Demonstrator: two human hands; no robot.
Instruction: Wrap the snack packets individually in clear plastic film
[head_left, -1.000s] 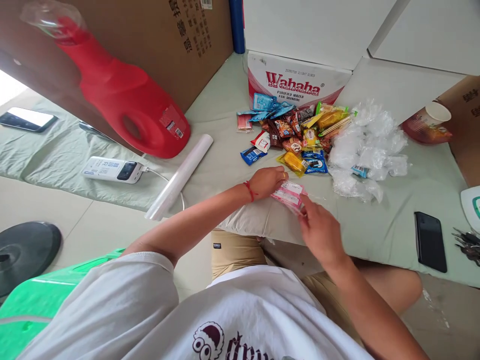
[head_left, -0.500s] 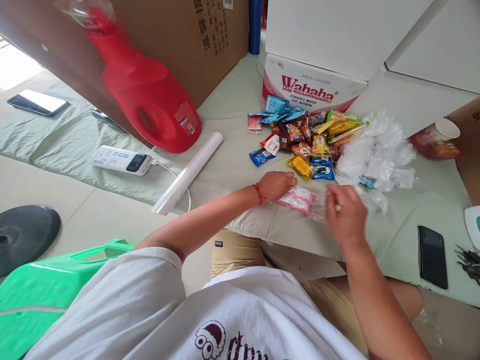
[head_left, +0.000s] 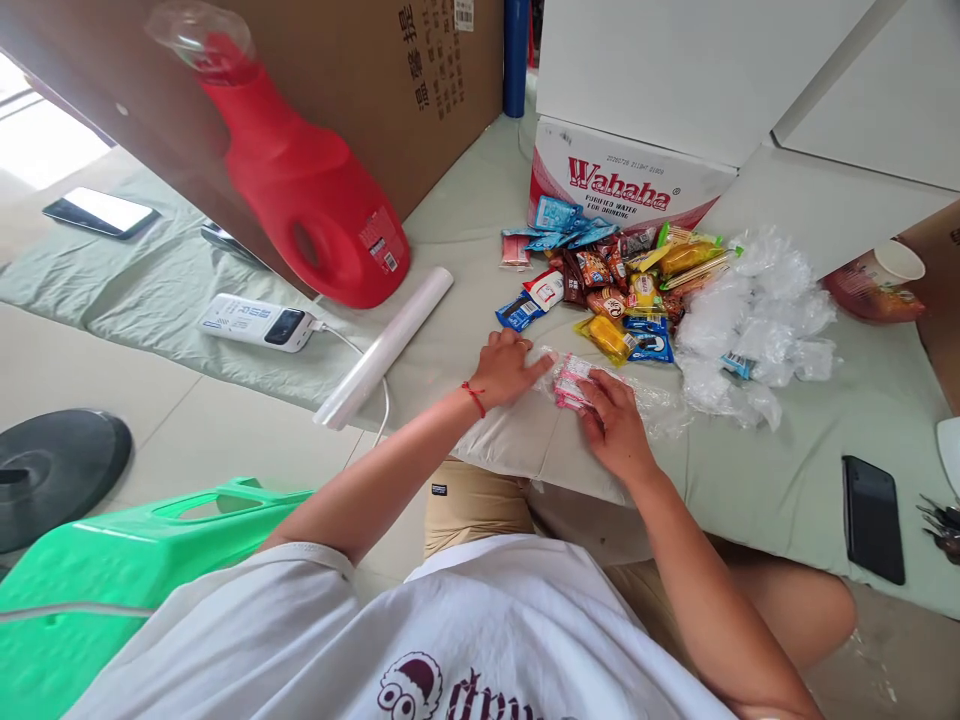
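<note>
A pink-and-white packet (head_left: 573, 382) lies on the cloth before me with clear plastic film (head_left: 660, 408) around it and spreading out on both sides. My right hand (head_left: 619, 430) grips the packet from the right, fingertips over its top and thumb by the near edge. To its left, my left hand (head_left: 504, 370), with a red string at the wrist, is low over the cloth. Its fingers are apart and the thumb stretches onto the film's left end. Behind both hands sits a pile of wrapped snacks (head_left: 606, 300), with blue sachets (head_left: 559, 215) on top.
Crumpled clear plastic bundles (head_left: 765, 320) lie right of the snacks. A roll of film (head_left: 386, 345), a power bank (head_left: 259, 323) and a red jug (head_left: 315, 210) stand or lie leftward. A Wahaha carton (head_left: 630, 175) is behind. A black phone (head_left: 874, 518) lies at the right.
My right hand has moved left from the film's right end onto the packet. My left hand has shifted left off the packet, and its fingers have spread.
</note>
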